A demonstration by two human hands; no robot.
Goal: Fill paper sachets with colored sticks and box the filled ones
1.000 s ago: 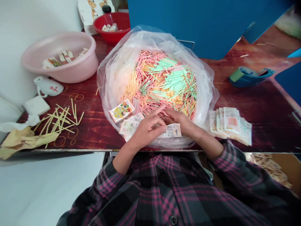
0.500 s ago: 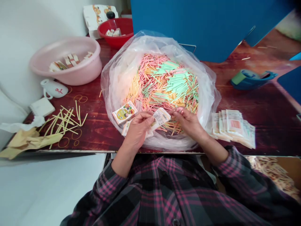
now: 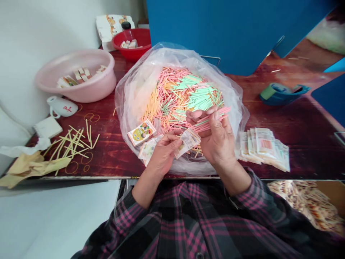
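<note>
Between the thumb and fingers of my left hand (image 3: 167, 149) is a small printed packet (image 3: 188, 141), tilted up to the right. My right hand (image 3: 217, 138) grips a bundle of thin pink sticks (image 3: 212, 120), with a little green among them; their left ends are close to the packet's upper edge. Whether the ends are inside the packet I cannot tell. Below both hands lies a clear plastic bag (image 3: 134, 90) full of loose pink, orange and green sticks (image 3: 201, 95). A stack of printed packets (image 3: 141, 132) rests on the bag's front left, with more packets (image 3: 147, 150) beside my left hand.
Filled packets (image 3: 265, 147) lie fanned at the right. A pink basin (image 3: 88, 90) and a red bowl (image 3: 134, 52) stand back left, near a white mug (image 3: 63, 107) and loose yellow sticks (image 3: 71, 142). A blue tape dispenser (image 3: 283, 97) sits right; a blue panel (image 3: 215, 32) rises behind.
My right hand has turned palm up and risen, now showing the bundle of pink sticks beside the packet. The packet in my left hand has shifted slightly right and down.
</note>
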